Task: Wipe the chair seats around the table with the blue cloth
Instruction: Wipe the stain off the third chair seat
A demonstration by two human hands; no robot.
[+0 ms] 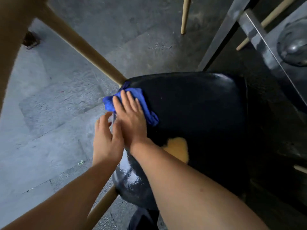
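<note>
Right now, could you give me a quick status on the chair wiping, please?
Right hand flat on blue cloth, pressing it on black seat. Left hand open beside it. Nothing in the way.

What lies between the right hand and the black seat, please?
The blue cloth lies there: the head view shows the right hand flat on it near the seat's left edge.

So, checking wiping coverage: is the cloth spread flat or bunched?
Bunched: the cloth shows crumpled folds under the flat right hand at the seat edge.
</note>
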